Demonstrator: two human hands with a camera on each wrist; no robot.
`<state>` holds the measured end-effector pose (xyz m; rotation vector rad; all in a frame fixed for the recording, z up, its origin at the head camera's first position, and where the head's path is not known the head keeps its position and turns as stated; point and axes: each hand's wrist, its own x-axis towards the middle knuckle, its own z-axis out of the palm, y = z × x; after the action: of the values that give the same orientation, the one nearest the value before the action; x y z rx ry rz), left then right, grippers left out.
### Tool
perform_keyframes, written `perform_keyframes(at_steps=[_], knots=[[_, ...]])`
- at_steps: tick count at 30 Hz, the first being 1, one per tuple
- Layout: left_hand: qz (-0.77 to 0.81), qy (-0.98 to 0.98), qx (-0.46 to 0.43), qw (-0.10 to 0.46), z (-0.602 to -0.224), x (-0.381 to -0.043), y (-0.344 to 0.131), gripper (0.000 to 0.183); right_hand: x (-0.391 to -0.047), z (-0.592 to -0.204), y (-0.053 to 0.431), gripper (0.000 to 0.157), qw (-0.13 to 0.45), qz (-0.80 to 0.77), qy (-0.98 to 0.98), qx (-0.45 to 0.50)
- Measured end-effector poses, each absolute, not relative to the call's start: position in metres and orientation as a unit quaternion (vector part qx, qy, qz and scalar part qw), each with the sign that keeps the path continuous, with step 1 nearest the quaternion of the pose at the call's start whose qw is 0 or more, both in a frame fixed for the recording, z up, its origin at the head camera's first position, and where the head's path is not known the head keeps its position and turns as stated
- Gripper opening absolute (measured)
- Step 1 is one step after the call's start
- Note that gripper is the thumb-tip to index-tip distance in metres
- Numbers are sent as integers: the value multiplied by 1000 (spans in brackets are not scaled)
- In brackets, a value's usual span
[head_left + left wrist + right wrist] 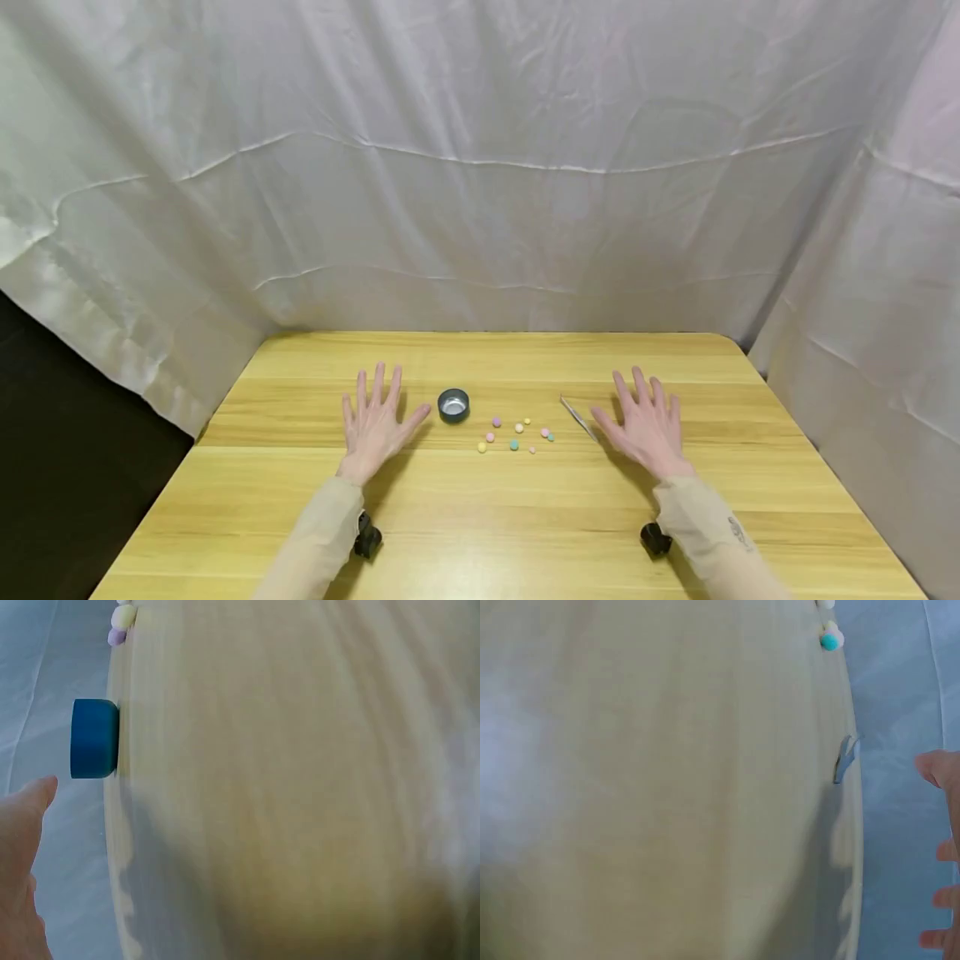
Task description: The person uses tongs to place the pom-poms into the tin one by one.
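Observation:
My left hand (375, 429) is spread over the table, palm down, with its thumb towards a small dark round bowl (453, 406). The bowl shows a silvery inside in the head view and a blue-green side wall (94, 739) in the left wrist view. Fingers apart, my right hand (647, 427) hovers just right of silver tweezers (578, 417); in the right wrist view the tweezers (844, 759) lie beyond the hand's shadow. Between the hands, several small pastel balls (514, 445) in pink, yellow, purple and teal lie scattered. Neither hand holds anything.
All of it lies on a light wooden table (495, 533). Pale grey curtains (510, 225) hang behind it and at both sides. A dark area (67, 467) shows at the far left. Small black cameras (366, 537) sit at both wrists.

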<state>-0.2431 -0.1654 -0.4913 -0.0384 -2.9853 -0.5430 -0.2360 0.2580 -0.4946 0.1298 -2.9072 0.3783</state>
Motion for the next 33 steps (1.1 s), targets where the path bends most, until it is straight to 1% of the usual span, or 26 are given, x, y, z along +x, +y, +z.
perform_keyframes(at_steps=[9,14,18,23,27,33], knots=[[-228,-970,-82,16,-481,-249,-155,100,-245,-485,253,88,75,133,-986,66],[-248,-962,-113,-5,-482,-254,-146,105,-250,-487,245,85,70,141,-984,84],[-300,-945,-127,-5,-486,-257,-140,106,-253,-490,238,76,74,142,-982,96],[-381,-916,-125,-17,-492,-259,-136,101,-256,-493,233,58,69,150,-979,116],[-422,-898,-124,-15,-497,-261,-134,94,-258,-495,229,45,66,157,-977,128],[-456,-881,-128,-2,-501,-262,-131,84,-259,-497,226,36,65,169,-974,138]])
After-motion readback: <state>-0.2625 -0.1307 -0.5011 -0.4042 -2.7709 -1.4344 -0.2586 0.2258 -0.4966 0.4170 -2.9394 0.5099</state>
